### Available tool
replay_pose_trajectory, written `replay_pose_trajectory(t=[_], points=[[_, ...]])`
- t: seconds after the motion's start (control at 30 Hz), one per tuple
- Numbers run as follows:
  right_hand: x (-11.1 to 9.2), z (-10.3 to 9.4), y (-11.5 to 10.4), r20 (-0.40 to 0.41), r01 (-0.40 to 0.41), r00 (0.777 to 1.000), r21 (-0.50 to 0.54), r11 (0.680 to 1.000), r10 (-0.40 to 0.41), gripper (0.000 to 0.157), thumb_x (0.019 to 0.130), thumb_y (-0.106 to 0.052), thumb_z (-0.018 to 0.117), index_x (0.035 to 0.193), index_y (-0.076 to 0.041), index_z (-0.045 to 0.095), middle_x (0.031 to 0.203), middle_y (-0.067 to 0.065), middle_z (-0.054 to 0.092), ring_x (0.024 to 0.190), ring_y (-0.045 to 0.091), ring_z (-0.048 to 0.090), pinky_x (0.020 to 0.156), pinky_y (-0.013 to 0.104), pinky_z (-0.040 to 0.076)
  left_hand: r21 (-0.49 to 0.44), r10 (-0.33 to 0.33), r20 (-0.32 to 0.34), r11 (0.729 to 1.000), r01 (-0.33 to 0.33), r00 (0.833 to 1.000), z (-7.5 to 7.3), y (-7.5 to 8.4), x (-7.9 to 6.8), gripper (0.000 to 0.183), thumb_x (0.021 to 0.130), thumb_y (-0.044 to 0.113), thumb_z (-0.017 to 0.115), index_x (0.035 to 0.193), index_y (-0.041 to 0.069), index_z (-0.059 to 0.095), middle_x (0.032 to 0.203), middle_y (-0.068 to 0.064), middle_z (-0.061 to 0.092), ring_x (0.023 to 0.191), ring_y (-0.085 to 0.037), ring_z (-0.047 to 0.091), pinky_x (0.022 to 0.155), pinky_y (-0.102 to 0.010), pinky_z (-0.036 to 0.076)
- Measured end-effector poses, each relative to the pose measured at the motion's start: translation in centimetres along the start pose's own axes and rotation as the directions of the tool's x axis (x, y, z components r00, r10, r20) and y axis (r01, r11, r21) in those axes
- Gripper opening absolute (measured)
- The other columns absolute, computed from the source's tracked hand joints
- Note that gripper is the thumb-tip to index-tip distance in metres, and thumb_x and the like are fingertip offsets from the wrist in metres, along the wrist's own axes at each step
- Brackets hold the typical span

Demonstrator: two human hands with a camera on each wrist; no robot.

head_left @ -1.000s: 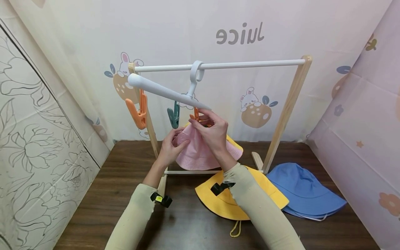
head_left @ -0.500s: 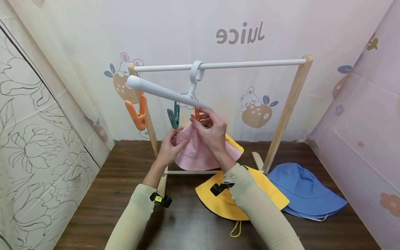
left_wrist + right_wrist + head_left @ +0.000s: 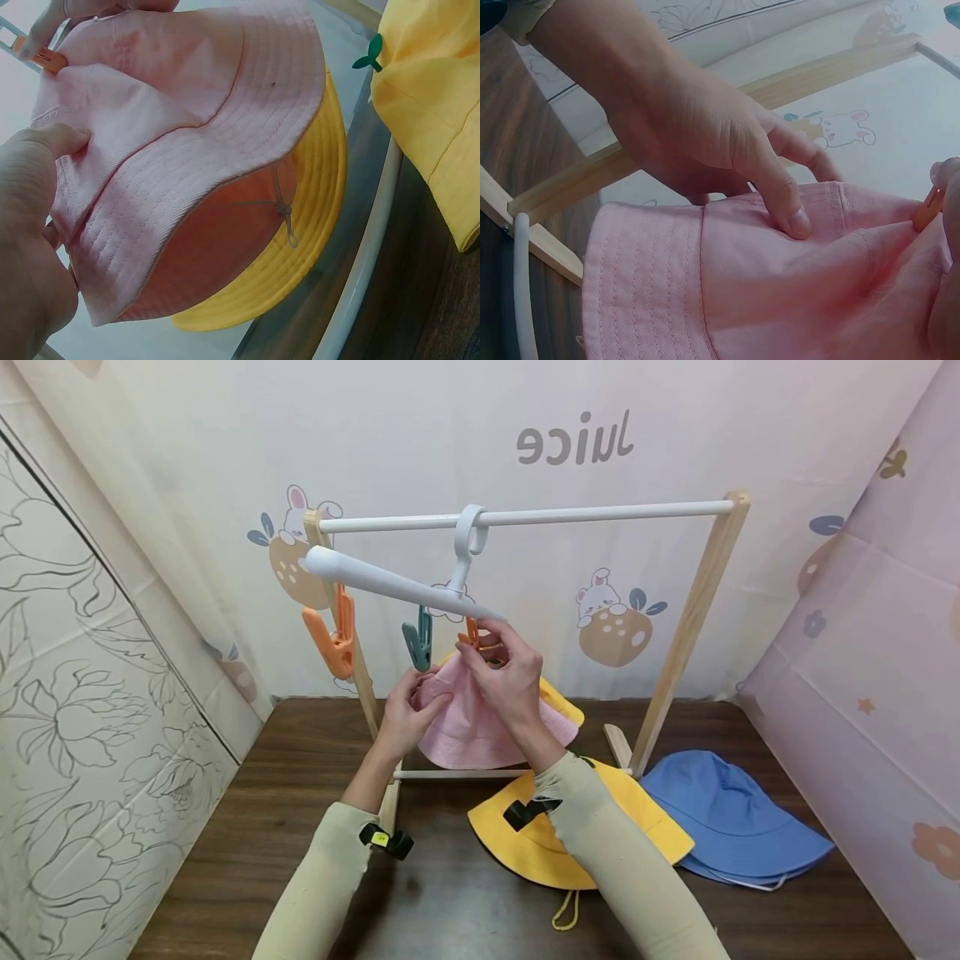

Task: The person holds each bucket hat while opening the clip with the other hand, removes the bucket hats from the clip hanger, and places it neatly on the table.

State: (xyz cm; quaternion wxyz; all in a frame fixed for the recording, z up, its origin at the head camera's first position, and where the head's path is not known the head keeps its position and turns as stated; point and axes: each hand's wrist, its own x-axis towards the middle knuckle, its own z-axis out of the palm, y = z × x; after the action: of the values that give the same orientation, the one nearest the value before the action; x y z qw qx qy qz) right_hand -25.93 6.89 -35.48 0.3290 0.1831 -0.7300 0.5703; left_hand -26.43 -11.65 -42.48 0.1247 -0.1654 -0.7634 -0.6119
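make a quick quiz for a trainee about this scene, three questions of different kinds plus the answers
1. Multiple choice: what colour is the clip that the right hand pinches?
A) teal
B) white
C) orange

2. True or false: the blue hat lies on the table.

3. Fill in the blank: the left hand holds the ____ hat by its side.

Key
1. C, orange.
2. True; it lies on the dark wood.
3. Pink; the pink hat shows the left thumb on its outer face.
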Motion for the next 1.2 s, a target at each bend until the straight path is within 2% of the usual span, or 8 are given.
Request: replay_pose_trajectory(t=[0.13,0.3,0.67,0.93,1.2], points=[[-0.04,0.08,0.09,0.001,0.003,1.000,-0.008,1.000,-0.003,0.038,0.099,-0.013,0.088,0.133,-0.003,0.076,0.114,0.020,0.084,0.091,0.032,0.081,0.081,0.022,0.065,-0.006,0.017,-0.012,1.000,-0.017,1.000,-0.02,-0.06,0.04,0.045,0.101,0.001,0.081,0.142,-0.001,0.063,0.135,-0.030,0.073,0.110,-0.012,0.066,0.090,-0.018,0.053],[-0.12,0.09,0.13,-0.001,0.001,1.000,-0.019,1.000,-0.001,0.038,0.099,-0.014,0.088,0.134,-0.003,0.076,0.113,0.020,0.084,0.090,0.033,0.081,0.082,0.033,0.070,-0.007,0.025,-0.010,1.000,-0.025,1.000,-0.06,-0.06,0.04,0.044,0.101,0.002,0.081,0.141,-0.001,0.063,0.135,-0.030,0.073,0.109,-0.009,0.065,0.090,-0.018,0.054],[-0.11,0.10,0.01,0.003,0.009,1.000,-0.012,1.000,-0.009,0.039,0.100,-0.014,0.087,0.135,-0.003,0.075,0.114,0.020,0.084,0.091,0.033,0.080,0.082,0.015,0.062,0.000,0.025,-0.008,1.000,-0.025,1.000,-0.10,-0.04,0.12,0.039,0.103,0.001,0.079,0.139,-0.001,0.064,0.134,-0.030,0.076,0.104,-0.010,0.066,0.087,-0.018,0.054],[-0.17,0.14,-0.03,0.001,0.011,1.000,-0.007,1.000,-0.011,0.039,0.101,-0.014,0.086,0.137,-0.003,0.075,0.113,0.021,0.083,0.090,0.034,0.079,0.081,0.013,0.061,-0.005,0.030,-0.004,1.000,-0.030,1.000,-0.07,-0.13,0.21,0.039,0.102,0.000,0.079,0.138,-0.003,0.064,0.133,-0.031,0.076,0.104,-0.010,0.068,0.087,-0.017,0.055],[-0.15,0.19,0.00,-0.003,0.012,1.000,-0.022,1.000,-0.012,0.039,0.101,-0.014,0.086,0.137,-0.003,0.075,0.115,0.020,0.084,0.091,0.032,0.079,0.083,0.017,0.063,-0.011,0.011,0.001,1.000,-0.011,1.000,0.00,-0.09,0.16,0.038,0.104,0.003,0.078,0.139,-0.002,0.063,0.135,-0.030,0.074,0.106,-0.013,0.067,0.087,-0.017,0.056]])
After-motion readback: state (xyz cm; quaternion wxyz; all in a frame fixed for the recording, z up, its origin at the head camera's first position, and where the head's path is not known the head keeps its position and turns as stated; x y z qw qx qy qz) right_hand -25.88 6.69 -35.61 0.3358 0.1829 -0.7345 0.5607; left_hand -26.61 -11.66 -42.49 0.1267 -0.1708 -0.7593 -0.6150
